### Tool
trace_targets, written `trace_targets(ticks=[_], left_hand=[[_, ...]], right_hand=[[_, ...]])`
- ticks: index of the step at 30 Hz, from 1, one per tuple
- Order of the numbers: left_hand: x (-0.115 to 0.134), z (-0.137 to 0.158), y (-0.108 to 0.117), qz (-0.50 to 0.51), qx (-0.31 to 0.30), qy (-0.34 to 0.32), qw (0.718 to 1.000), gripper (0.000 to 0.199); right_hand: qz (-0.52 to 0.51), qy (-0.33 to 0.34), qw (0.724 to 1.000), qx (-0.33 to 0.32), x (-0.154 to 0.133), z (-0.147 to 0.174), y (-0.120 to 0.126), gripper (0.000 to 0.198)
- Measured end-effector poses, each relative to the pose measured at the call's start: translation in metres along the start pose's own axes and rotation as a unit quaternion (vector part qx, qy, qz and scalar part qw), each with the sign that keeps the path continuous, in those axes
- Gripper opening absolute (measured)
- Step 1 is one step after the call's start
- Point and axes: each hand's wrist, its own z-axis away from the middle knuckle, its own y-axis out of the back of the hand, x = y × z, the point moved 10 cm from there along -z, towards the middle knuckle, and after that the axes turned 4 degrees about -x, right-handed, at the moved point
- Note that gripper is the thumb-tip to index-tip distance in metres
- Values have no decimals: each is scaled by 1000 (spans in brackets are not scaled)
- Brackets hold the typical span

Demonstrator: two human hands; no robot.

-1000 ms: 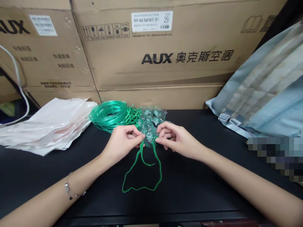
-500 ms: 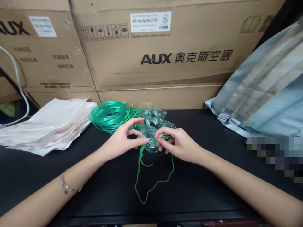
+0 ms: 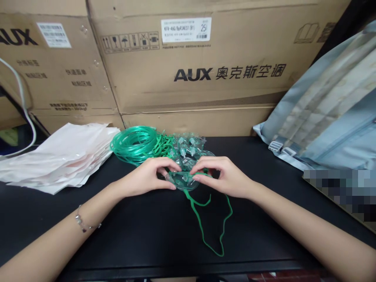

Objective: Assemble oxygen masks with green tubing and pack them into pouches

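A clear oxygen mask [image 3: 181, 181] is between my two hands, turned side-on just above the black table. My left hand [image 3: 148, 176] grips its left edge between thumb and fingers. At the mask's right side, my right hand [image 3: 225, 176] is closed in a pinch on the mask and its green elastic strap [image 3: 196, 210]. The strap hangs in a long loop below the mask, with a short loose end curling to the right. Right behind my hands lie several more clear masks [image 3: 192, 145], partly hidden by my fingers.
Coiled green tubing [image 3: 132, 141] and a heap of green straps [image 3: 163, 145] lie left of the masks. White flat bags [image 3: 64, 152] are stacked at the left. Cardboard boxes [image 3: 188, 98] wall off the back. A light blue backpack [image 3: 329, 113] leans at the right of the black table [image 3: 141, 235].
The mask has been turned side-on. My left hand has moved down onto its left edge, and the right hand has shifted slightly right. The hanging strap loop has swung to the right.
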Motion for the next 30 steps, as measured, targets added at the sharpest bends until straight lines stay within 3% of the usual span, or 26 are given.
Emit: trace_targets(ticks=[3,6,17,24,30], left_hand=[[10,2,-1,-158,-2,-60,986,19],[12,5,-6,-221,-10,-88,971,18],[18,6,-16,-275,-9,-125,953,20],[17,6,-18,-275,-4,-129,953,24],[8,3,-17,-317,-3,-81,945,38]], right_hand=[[48,28,996,-73,-4,2,-13,24],[83,36,989,-117,-3,4,-22,26],[93,51,990,-91,-6,4,-12,23],[84,55,981,-168,-3,7,-23,32],[23,70,979,-191,-13,9,-32,37]])
